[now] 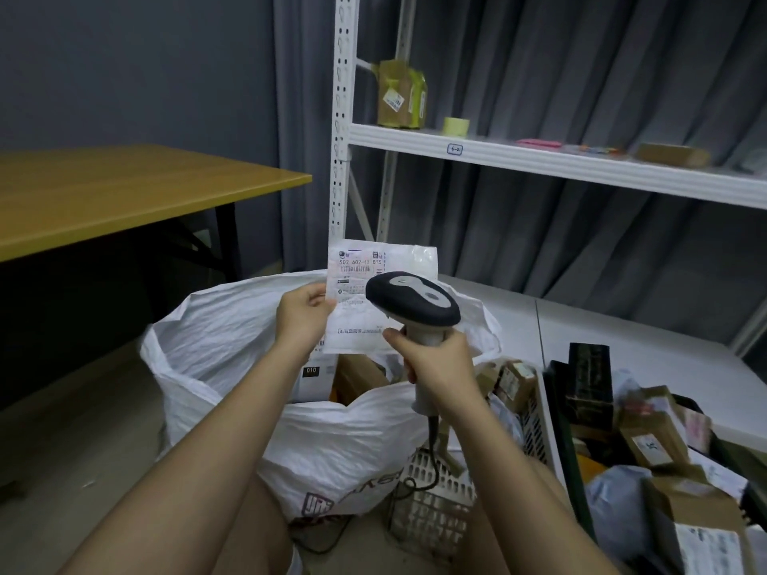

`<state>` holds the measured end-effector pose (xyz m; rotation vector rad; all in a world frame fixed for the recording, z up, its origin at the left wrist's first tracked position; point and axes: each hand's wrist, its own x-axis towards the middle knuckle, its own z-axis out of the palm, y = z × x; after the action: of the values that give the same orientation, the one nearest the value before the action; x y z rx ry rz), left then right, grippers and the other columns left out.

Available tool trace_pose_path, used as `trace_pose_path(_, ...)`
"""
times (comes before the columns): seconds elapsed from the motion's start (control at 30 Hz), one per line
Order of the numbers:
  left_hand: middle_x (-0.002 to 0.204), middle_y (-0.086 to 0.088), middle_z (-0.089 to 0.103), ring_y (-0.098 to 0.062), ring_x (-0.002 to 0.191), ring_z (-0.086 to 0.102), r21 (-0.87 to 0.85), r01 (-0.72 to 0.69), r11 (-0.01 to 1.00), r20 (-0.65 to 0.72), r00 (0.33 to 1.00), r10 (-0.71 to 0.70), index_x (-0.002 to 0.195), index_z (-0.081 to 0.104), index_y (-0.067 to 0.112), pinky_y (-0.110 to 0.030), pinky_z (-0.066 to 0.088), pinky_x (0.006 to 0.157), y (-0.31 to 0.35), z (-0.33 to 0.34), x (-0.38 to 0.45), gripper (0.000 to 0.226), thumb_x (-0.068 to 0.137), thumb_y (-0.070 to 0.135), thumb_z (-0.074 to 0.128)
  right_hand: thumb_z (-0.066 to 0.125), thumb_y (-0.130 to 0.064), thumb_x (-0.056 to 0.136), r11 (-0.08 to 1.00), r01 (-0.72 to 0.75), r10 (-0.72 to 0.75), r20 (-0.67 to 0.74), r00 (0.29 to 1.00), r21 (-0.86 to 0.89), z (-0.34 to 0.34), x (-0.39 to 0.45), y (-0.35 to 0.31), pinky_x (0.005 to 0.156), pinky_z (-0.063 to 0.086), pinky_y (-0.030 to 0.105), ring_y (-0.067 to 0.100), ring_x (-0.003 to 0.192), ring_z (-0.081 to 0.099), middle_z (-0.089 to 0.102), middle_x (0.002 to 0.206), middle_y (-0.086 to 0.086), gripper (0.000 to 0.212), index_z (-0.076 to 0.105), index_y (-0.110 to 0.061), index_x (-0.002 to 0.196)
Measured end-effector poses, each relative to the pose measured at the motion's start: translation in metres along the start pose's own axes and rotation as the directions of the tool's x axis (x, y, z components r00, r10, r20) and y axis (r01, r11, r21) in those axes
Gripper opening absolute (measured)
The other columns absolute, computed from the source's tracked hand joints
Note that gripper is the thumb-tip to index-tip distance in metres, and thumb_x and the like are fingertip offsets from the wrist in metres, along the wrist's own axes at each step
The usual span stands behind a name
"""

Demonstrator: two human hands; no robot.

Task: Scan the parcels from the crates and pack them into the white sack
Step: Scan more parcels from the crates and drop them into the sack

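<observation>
A crinkled white woven-plastic sack (232, 346), a glossy white plastic mailer with a paper label (373, 300), a smooth black-and-grey plastic scanner (413, 302), a matt wooden tabletop (124, 188) and white painted metal shelving (539, 159).

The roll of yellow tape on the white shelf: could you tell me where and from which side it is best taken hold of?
Grip the roll of tape across its outer wall, coming from the open front of the shelf. It lies flat with free space around it; the taped parcel stands apart to its left, so fingers should probably fit on both sides.
</observation>
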<state>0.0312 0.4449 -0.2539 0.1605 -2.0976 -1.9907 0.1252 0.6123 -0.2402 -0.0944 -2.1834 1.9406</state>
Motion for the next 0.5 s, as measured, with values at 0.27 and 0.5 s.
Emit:
trace_pose_path(0.27,0.105,-0.002,0.072,-0.021,0.092,0.069,0.002,-0.008,1.0,-0.002,1.0,0.008,0.104,0.07,0.023,-0.046,0.058,0.081,-0.009,0.001,0.004,0.026,0.087,0.005,0.061,0.076,-0.019,0.079,1.0,-0.004,0.003,-0.019,1.0,-0.013,-0.001,0.0,0.0,0.05,0.044,0.028,0.013,0.045,0.049,0.055,0.053,0.005,0.02,0.06,-0.008,0.072)
trace_pose_path(0.5,0.096,0.002,0.072,-0.019,0.086,0.07,0.029,-0.021,0.999,-0.01,1.0,0.021,0.087,0.067,0.035,-0.044,0.058,0.08,-0.013,-0.005,0.003,0.029,0.088,0.007,0.061,0.075,-0.018,0.079,1.0,-0.01,0.01,-0.003,1.0,-0.01,0.001,0.001,0.004,0.05,0.044,0.027,0.012,0.045,0.049,0.054,0.054,0.006,0.021,0.061,-0.005,0.073)
